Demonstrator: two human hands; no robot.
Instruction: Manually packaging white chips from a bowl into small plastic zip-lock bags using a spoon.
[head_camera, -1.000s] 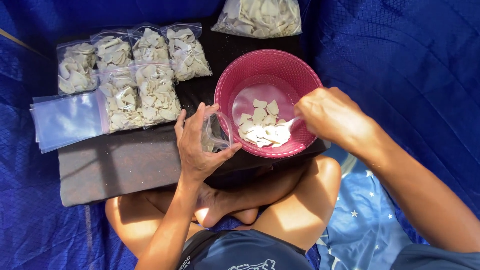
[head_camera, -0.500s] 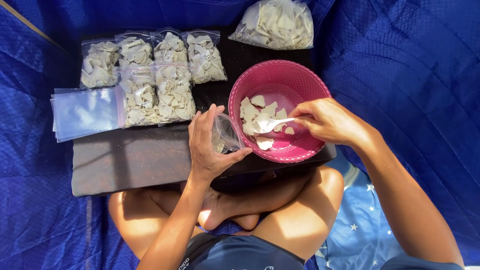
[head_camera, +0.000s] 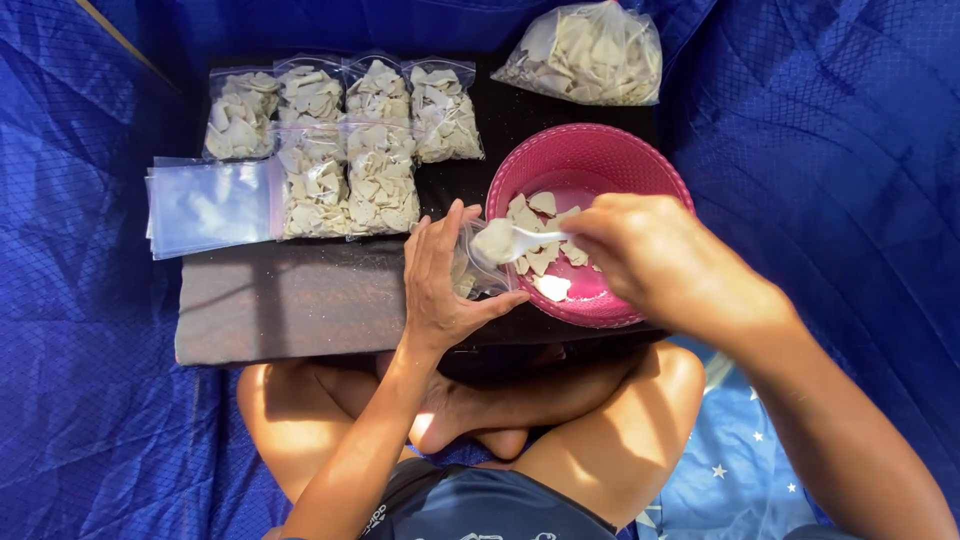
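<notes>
My left hand (head_camera: 438, 280) holds a small clear plastic bag (head_camera: 475, 268) open beside the rim of a pink woven bowl (head_camera: 640, 165). My right hand (head_camera: 650, 250) grips a white spoon (head_camera: 510, 240) loaded with pale flat chips, its tip right at the bag's mouth. More pale chips (head_camera: 545, 235) lie in the bottom of the bowl. The bag has some chips in it.
Several filled small bags of chips (head_camera: 345, 140) lie in rows on a dark board (head_camera: 290, 300). A stack of empty clear bags (head_camera: 210, 205) sits left of them. A large bag of chips (head_camera: 590, 55) lies behind the bowl. Blue cloth (head_camera: 830, 150) surrounds everything; my crossed legs (head_camera: 470, 420) are below.
My right hand scooped chips from the bowl and carried the loaded spoon left to the bag's mouth. The view shifted, so the board and bowl sit further right.
</notes>
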